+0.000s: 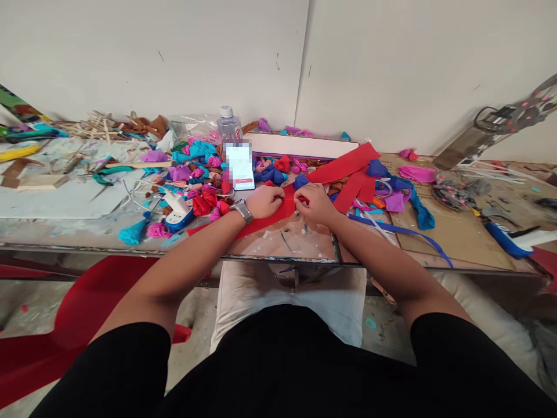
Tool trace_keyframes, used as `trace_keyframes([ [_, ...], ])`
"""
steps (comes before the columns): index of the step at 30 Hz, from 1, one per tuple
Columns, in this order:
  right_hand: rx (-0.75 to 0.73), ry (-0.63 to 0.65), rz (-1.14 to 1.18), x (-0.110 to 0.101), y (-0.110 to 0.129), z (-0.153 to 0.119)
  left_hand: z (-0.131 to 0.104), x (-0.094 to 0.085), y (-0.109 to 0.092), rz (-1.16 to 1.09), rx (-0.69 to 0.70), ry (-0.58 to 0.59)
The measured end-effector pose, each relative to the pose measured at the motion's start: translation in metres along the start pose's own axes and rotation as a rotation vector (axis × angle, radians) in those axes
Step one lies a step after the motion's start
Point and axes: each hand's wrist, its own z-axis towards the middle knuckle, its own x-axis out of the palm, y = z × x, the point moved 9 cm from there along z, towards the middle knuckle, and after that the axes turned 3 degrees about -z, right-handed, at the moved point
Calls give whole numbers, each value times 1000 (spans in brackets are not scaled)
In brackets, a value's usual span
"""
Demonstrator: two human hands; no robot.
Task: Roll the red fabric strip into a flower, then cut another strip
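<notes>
A long red strip of crepe-like paper lies slantwise across the bench beneath both hands. My left hand, with a metal watch at its wrist, is closed at the strip, thumb and fingers together. Just to its right, my right hand pinches a small folded red part of the same paper; its fingertips partly hide the fold. More red strips fan out behind the right hand. Rolled paper flowers in red, pink, purple and blue crowd the bench behind, among them a blue one by my right knuckles.
A lit phone leans against a water bottle. To the left are a white-and-blue power adapter, green-handled pliers and wood sticks. On the right lie a blue ribbon, cardboard and a blue tool.
</notes>
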Motion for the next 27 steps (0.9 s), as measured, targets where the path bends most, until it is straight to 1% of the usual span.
trace_keyframes([
  [6,-3,23,8,2,1,0,-1,4,-7,-67,31,50],
  [12,-11,60,24,5,4,1,1,10,-2,-103,24,87],
  [21,-8,72,15,5,3,1,2,12,2,-93,-11,107],
  [27,-13,81,5,6,2,0,1,12,-3,-78,20,125],
])
